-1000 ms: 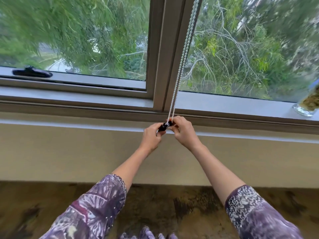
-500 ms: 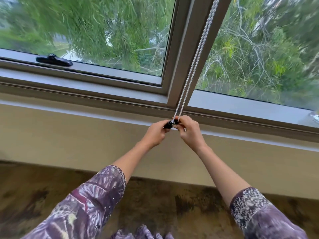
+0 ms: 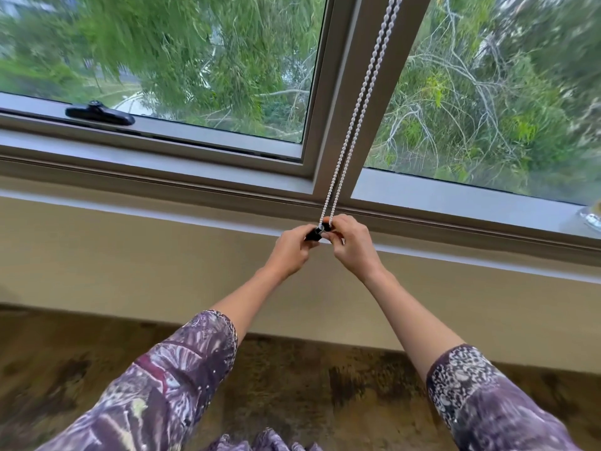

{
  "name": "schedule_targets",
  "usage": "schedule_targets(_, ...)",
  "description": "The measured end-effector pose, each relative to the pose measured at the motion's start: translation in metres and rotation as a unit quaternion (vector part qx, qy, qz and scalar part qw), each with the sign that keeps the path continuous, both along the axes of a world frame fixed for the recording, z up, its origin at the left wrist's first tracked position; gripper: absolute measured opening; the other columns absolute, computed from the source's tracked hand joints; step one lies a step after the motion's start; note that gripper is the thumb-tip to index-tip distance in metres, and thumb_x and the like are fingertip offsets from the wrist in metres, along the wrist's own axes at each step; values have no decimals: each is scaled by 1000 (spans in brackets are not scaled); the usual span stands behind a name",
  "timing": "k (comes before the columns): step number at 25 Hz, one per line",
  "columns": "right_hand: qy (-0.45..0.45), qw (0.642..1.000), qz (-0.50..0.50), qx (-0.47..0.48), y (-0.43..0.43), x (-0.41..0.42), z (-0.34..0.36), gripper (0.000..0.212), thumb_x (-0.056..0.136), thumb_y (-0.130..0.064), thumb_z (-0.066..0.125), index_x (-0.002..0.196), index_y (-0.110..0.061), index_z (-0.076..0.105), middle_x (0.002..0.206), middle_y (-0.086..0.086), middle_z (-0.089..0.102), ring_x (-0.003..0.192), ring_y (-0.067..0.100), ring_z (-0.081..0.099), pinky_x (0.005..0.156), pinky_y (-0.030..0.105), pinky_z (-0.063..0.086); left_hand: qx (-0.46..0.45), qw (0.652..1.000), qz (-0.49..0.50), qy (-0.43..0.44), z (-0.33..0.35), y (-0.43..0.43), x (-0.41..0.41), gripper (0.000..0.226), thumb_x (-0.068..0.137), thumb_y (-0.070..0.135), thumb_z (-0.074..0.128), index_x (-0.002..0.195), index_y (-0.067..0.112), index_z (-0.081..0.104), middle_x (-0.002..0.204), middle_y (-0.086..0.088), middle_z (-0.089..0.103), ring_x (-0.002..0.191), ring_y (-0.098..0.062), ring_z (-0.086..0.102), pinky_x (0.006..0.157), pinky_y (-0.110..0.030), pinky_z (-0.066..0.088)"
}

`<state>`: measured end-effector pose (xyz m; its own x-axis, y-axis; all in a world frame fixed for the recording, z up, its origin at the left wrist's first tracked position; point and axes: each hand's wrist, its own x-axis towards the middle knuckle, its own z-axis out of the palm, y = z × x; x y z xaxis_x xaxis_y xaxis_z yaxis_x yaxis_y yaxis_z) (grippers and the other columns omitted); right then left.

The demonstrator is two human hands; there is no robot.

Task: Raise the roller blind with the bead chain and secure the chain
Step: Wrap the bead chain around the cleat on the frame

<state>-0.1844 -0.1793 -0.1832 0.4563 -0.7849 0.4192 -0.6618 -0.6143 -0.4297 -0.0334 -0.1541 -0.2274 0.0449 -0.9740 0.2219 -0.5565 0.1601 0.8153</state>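
A white bead chain (image 3: 361, 102) runs as two strands down the grey window mullion (image 3: 341, 92) to the sill. Its lower end enters a small black chain clip (image 3: 314, 233) at the wall's top edge. My left hand (image 3: 291, 252) pinches the clip from the left. My right hand (image 3: 353, 245) grips the chain's bottom loop and the clip from the right. Fingers of both hands hide most of the clip. The blind itself is out of view above.
A black window latch (image 3: 99, 113) sits on the left sash frame. A glass jar (image 3: 590, 218) stands on the sill at the far right. Below the sill is a beige wall (image 3: 130, 255), then a brown patterned floor (image 3: 292, 385).
The view has swung to the left and tilted up, so the window fills more of the frame. Both hands stay pinched together on the clip at the chain's lower end.
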Motion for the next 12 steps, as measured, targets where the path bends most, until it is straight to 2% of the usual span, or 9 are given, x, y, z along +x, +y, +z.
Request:
schedule_targets(7, 26, 1000, 9, -12, -1, 1, 1, 17, 83, -10, 64, 99, -5, 66, 90, 10, 67, 88, 29, 61, 79, 40, 52, -18, 999, 38, -7, -7, 6, -7, 34, 84, 7, 61, 115, 21, 65, 106, -3, 74, 98, -22, 66, 78, -25, 45)
schedule_targets(10, 45, 999, 1, -18, -4, 0, 4, 15, 84, -14, 64, 96, -5, 65, 86, 9, 66, 84, 28, 60, 75, 41, 51, -32, 997, 61, -18, -6, 6, -11, 32, 84, 8, 61, 113, 20, 66, 103, -3, 74, 95, -22, 66, 75, -19, 41)
schedule_targets(12, 51, 998, -6, -24, -4, -1, 3, 13, 83, -14, 63, 92, -5, 65, 83, 9, 65, 82, 29, 60, 72, 39, 49, -43, 996, 75, -31, -5, 5, -14, 31, 84, 10, 62, 113, 20, 67, 102, -2, 74, 93, -23, 67, 76, -23, 43)
